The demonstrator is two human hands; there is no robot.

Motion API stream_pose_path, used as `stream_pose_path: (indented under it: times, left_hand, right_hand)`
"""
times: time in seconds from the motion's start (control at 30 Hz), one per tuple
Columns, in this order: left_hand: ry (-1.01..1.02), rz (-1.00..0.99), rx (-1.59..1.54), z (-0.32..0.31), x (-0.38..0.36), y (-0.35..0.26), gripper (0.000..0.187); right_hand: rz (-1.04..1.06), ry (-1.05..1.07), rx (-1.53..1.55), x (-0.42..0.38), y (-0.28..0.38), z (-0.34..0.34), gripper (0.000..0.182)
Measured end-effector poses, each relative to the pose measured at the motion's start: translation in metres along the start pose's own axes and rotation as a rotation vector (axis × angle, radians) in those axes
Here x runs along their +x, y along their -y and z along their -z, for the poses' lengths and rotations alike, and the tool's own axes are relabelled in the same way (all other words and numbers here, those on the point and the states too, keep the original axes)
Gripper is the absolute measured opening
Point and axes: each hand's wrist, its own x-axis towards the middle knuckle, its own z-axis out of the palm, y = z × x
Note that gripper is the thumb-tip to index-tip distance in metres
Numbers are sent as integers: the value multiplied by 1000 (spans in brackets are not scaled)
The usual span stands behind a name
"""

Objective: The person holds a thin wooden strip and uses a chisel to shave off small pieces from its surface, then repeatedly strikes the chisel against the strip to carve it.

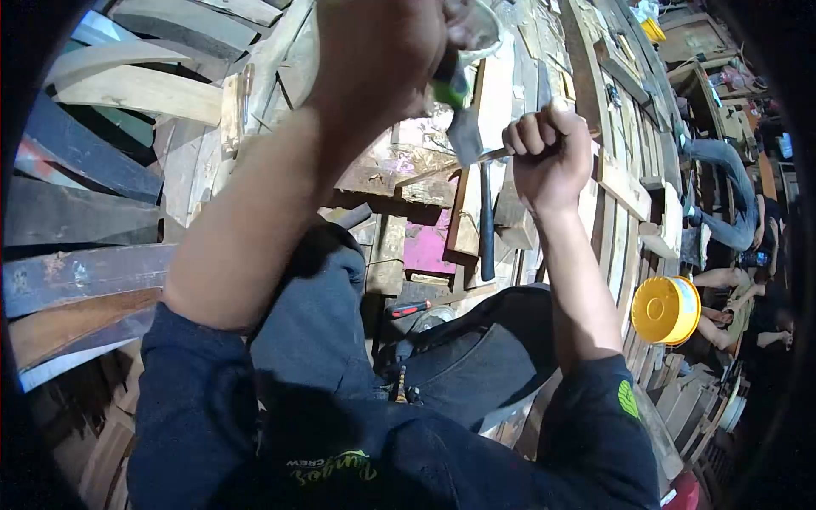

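My left hand (425, 59), partly cut off by the top edge and blurred, is closed on a flat-bladed tool (463, 136) with a green and black part and a grey blade. Beside that hand is a pale, rounded rim (484, 34) I cannot identify. My right hand (548, 149) is closed in a fist around a thin wooden stick (429, 174), which points left across a wood block. The grey blade reaches down to the stick, close to my right fingers. A long black tool handle (487, 225) lies below on the timber; its far end is hard to make out.
Planks (608, 153) run along the right, and curved boards (93, 195) are stacked at left. A red and black handle (410, 308) lies between my legs, near a pink panel (427, 245). A yellow bucket (654, 310) stands at right; other people (739, 306) sit beyond.
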Motion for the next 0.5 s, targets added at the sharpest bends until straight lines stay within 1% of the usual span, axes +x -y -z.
stream_pose_path:
  times: [0.03,0.07,0.1,0.13,0.2,0.23,0.27,0.33,0.37,0.4,0.47,0.5]
  left_hand:
    - [-20,135,-39,0,3,-15,30]
    - [-174,148,-257,-7,11,-29,30]
    - [-60,72,-246,-2,11,-21,28]
    - [52,-9,-232,2,10,-16,27]
    - [-55,136,50,-16,-4,-6,27]
    - [-80,190,-10,-15,-1,-4,30]
    - [-79,178,-11,-10,1,-2,30]
    - [81,-158,291,-2,3,-8,33]
    - [-76,204,-250,3,6,-11,31]
    - [-23,60,-237,3,8,-21,28]
    - [163,40,-199,15,1,12,23]
    - [124,96,-96,4,-5,23,21]
  right_hand:
    - [2,-13,-15,0,1,-1,38]
    - [2,-29,-29,-1,1,-2,37]
    - [15,-62,-16,-1,-1,-2,37]
    - [12,-23,-30,-1,-1,-4,36]
    - [54,-116,-79,-2,-4,-9,35]
    - [34,-111,-62,-2,-3,-11,35]
    - [20,-105,-47,0,-1,-10,35]
    - [8,-51,-34,1,-1,-6,36]
    - [21,-54,-37,1,-1,-4,37]
    - [30,-60,-39,-1,0,-7,37]
    - [27,-77,-55,-5,-2,-11,38]
    - [37,-74,-74,-3,-2,-16,39]
